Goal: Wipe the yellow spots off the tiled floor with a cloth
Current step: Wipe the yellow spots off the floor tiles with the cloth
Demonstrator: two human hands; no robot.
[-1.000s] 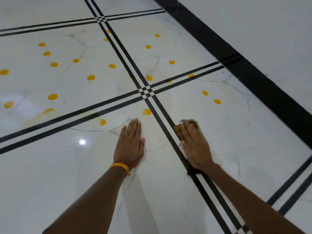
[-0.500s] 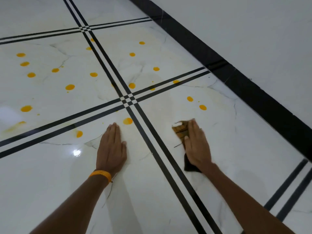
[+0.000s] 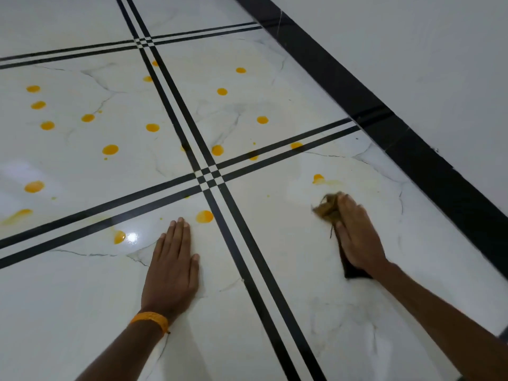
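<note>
My right hand (image 3: 356, 237) presses a dark, yellow-stained cloth (image 3: 327, 209) flat on the white tiled floor (image 3: 288, 243); the cloth shows beyond the fingertips and under the wrist. Just ahead of it lies a smeared yellow spot (image 3: 319, 179) with a pale streak to its right. My left hand (image 3: 173, 268) rests flat on the floor with fingers together, holding nothing, an orange band on its wrist. A round yellow spot (image 3: 204, 216) lies right of its fingertips. Several more yellow spots (image 3: 110, 149) dot the tiles further out.
Double black lines (image 3: 209, 176) cross between my hands and run across the floor. A wide black skirting band (image 3: 412, 149) borders the floor at the right, with a white wall (image 3: 426, 50) beyond it. A light glare (image 3: 132, 237) sits near my left hand.
My right hand has slid the cloth to the right and forward, from the black lines to near the two spots; one spot is gone and the other smeared. My left hand stays planted.
</note>
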